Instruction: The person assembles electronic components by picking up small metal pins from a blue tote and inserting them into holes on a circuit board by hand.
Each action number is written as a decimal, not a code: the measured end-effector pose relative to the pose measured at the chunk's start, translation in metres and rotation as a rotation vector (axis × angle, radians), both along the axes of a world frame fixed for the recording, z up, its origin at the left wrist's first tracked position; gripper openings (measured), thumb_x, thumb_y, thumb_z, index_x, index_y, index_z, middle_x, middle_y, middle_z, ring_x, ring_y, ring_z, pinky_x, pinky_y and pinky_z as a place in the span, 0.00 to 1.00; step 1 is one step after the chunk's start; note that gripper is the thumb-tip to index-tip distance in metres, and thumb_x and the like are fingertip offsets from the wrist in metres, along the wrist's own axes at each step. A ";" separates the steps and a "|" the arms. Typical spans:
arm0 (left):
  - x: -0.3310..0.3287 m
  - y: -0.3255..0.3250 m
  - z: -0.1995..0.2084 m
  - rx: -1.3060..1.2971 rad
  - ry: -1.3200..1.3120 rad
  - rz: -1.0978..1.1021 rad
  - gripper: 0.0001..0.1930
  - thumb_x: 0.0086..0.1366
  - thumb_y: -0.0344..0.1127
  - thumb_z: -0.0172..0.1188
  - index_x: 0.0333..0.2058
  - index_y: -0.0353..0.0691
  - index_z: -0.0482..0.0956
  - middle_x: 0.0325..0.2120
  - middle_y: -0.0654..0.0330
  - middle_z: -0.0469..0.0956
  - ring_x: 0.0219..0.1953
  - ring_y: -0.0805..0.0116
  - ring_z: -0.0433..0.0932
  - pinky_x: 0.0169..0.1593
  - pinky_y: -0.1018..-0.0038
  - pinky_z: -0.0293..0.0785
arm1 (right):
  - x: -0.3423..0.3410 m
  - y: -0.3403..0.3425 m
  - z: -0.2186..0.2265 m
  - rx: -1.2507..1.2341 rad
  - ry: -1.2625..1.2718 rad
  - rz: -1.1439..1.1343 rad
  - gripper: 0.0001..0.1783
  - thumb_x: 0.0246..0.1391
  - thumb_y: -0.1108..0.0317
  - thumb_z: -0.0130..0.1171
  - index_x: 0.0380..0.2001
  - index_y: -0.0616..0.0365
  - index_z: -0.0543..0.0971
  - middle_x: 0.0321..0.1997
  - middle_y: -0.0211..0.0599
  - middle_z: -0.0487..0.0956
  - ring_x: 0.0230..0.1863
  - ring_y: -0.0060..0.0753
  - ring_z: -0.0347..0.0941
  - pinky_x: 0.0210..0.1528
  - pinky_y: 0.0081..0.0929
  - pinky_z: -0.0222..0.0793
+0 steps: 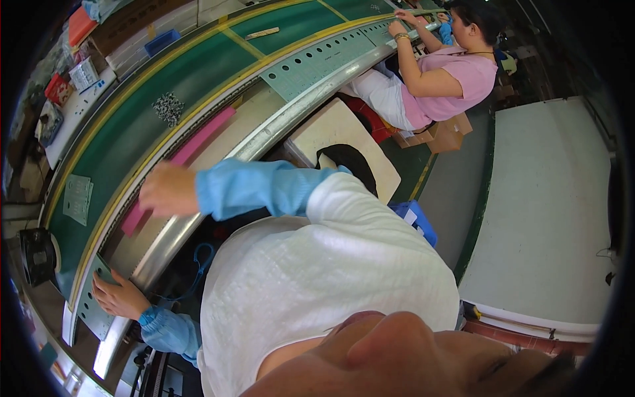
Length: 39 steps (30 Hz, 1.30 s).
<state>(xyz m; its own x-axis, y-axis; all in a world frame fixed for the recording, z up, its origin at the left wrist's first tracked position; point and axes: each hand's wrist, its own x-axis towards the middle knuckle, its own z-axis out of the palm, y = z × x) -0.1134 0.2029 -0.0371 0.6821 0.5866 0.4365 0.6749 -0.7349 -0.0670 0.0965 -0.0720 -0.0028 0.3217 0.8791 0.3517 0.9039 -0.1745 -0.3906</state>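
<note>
My left hand [120, 296] lies on a grey-green metal plate with round holes [92, 311] at the lower left, fingers spread over its edge. My right hand [169, 190] hovers farther up the ledge, above a long pink strip [205, 137]. Its fingers look curled together and are slightly blurred; anything small between them is hidden. Both forearms wear blue sleeve covers. On the green belt beyond lie a heap of small metal parts [168, 109] and a pale perforated plate [78, 198].
A silver metal rail [264, 135] curves along the near side of the bench. Farther along, a co-worker in a pink top [450, 79] handles long perforated plates [317, 63]. A white-topped stool [344, 149] stands between us. Boxes and a blue tray [162, 42] line the far side.
</note>
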 end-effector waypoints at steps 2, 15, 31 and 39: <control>0.007 -0.010 0.011 -0.074 0.034 0.021 0.27 0.73 0.53 0.57 0.66 0.50 0.72 0.63 0.58 0.73 0.66 0.55 0.70 0.66 0.56 0.65 | -0.022 0.050 0.011 -0.161 0.083 0.146 0.24 0.57 0.51 0.65 0.53 0.47 0.82 0.49 0.35 0.85 0.54 0.39 0.79 0.55 0.46 0.69; -0.012 0.013 0.020 -0.303 -0.309 -0.277 0.31 0.73 0.56 0.58 0.67 0.44 0.70 0.63 0.51 0.72 0.65 0.47 0.71 0.65 0.52 0.69 | -0.053 0.243 -0.071 -0.347 0.961 0.064 0.25 0.62 0.46 0.60 0.40 0.59 0.88 0.40 0.42 0.88 0.46 0.36 0.85 0.49 0.34 0.79; -0.059 0.165 -0.036 -0.119 0.146 0.224 0.44 0.68 0.75 0.49 0.68 0.44 0.70 0.67 0.49 0.69 0.70 0.52 0.66 0.70 0.57 0.61 | -0.063 0.231 -0.059 -0.405 1.321 -0.013 0.17 0.68 0.60 0.56 0.39 0.64 0.86 0.39 0.37 0.90 0.34 0.30 0.87 0.39 0.26 0.84; -0.079 0.209 -0.050 -0.103 0.125 0.225 0.44 0.69 0.74 0.47 0.68 0.41 0.71 0.65 0.49 0.73 0.70 0.53 0.66 0.70 0.56 0.60 | -0.063 0.238 -0.058 -0.355 1.517 -0.032 0.17 0.70 0.63 0.51 0.46 0.66 0.83 0.46 0.41 0.88 0.39 0.32 0.88 0.38 0.28 0.86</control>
<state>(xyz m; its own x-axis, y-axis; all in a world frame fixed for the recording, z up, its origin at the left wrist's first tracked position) -0.1920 0.4116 -0.0868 0.5748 0.7663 0.2871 0.8129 -0.5749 -0.0931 0.0335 0.1663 -0.0613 0.1899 0.8298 -0.5248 -0.2897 -0.4634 -0.8375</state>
